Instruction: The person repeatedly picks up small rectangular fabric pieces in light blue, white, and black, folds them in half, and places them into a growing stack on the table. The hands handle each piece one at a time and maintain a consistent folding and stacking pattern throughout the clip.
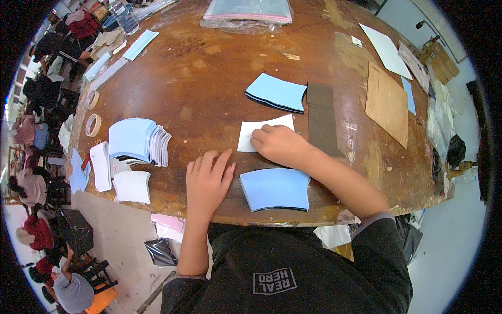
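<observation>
— Where is the white piece lying in relation to the hands?

— It is lying flat on the brown wooden table, a little past the middle. The right hand is resting on its near right corner, fingers curled down and pressing on it rather than gripping it. The left hand is lying flat and released on the bare wood, just to the left of the piece and not touching it.

— What is sitting closest to the hands?

— A stack of light blue curved pieces is lying at the near table edge, between the two forearms and just beside the left hand. A second blue stack is sitting beyond the white piece, next to a dark brown strip.

— And off to the left?

— A fanned pile of blue and white pieces is spreading there, with a white piece below it and two rolls of tape near the edge.

— Any packages or labels?

— A clear plastic bag with a pink edge is lying at the far side, holding pale sheets. A plastic bottle is standing at the far left. A white sheet and a tan board are lying to the right. I cannot tell whether any of them is carrying a label.
</observation>
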### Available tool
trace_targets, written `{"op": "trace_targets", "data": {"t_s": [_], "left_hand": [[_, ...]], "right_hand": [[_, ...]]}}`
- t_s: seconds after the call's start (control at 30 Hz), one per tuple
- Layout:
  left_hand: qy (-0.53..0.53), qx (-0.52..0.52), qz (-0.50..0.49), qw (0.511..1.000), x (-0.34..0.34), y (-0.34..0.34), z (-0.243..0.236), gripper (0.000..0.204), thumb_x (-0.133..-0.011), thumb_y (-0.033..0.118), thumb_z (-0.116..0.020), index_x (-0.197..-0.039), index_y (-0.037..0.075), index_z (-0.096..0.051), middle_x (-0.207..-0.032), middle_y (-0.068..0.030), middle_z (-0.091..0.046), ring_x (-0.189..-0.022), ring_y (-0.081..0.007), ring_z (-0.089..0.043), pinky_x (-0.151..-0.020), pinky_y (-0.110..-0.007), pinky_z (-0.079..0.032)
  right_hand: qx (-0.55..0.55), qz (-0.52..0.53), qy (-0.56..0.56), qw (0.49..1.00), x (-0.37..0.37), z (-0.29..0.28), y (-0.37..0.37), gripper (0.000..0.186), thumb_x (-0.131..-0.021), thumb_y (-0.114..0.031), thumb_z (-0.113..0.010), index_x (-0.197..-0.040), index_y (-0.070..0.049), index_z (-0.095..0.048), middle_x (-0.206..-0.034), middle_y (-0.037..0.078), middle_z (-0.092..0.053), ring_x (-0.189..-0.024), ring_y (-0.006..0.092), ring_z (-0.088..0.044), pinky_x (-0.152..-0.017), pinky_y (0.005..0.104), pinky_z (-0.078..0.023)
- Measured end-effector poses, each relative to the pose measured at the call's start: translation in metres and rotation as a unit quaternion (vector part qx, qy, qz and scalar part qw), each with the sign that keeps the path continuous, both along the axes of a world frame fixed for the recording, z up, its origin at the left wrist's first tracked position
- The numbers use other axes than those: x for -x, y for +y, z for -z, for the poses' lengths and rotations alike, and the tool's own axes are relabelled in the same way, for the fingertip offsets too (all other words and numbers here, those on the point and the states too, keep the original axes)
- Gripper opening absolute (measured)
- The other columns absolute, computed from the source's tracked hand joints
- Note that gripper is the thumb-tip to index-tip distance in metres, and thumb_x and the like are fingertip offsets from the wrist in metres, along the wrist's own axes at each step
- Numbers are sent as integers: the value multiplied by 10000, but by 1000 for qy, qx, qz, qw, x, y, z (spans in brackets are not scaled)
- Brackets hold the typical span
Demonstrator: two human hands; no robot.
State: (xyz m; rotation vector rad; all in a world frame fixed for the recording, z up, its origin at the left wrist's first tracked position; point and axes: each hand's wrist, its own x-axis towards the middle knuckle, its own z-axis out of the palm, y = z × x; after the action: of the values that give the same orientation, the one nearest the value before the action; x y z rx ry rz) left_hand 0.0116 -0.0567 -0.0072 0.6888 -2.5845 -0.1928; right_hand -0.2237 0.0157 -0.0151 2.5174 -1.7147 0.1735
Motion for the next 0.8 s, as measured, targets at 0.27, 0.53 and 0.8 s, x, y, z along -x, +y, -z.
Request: {"op": "trace_targets", "data": {"t_s": [0.27,0.53,0.8], "left_hand": [[-83,-29,11,996,9,-18,6,420,-913,248,-669,-1319,154,-610,-1314,-111,-564,-1240,-318,-523,-1034,-480,-398],[-121,34,-16,992,10,-10,16,581,-949,345,-609,-1498,239,-452,-1651,-97,-222,-1513,-437,-127,-1168,-670,-150],[-126,49,-9,991,15,-9,13,541,-944,361,-618,-1463,269,-495,-1624,-30,-295,-1505,-394,-191,-1148,-703,-168]], "right_hand": [[21,-8,-51,998,-1,-7,0,127,-793,-125,-621,-859,-18,-607,-904,95,-601,-873,252,-645,-716,351,-568],[-8,24,-23,999,-3,-1,-5,105,-815,-121,-615,-863,-27,-616,-893,112,-629,-845,273,-682,-678,371,-575],[-30,136,-214,967,-9,-10,-20,265,-899,-255,-670,-809,-6,-666,-805,183,-673,-763,382,-677,-683,473,-545]]}}
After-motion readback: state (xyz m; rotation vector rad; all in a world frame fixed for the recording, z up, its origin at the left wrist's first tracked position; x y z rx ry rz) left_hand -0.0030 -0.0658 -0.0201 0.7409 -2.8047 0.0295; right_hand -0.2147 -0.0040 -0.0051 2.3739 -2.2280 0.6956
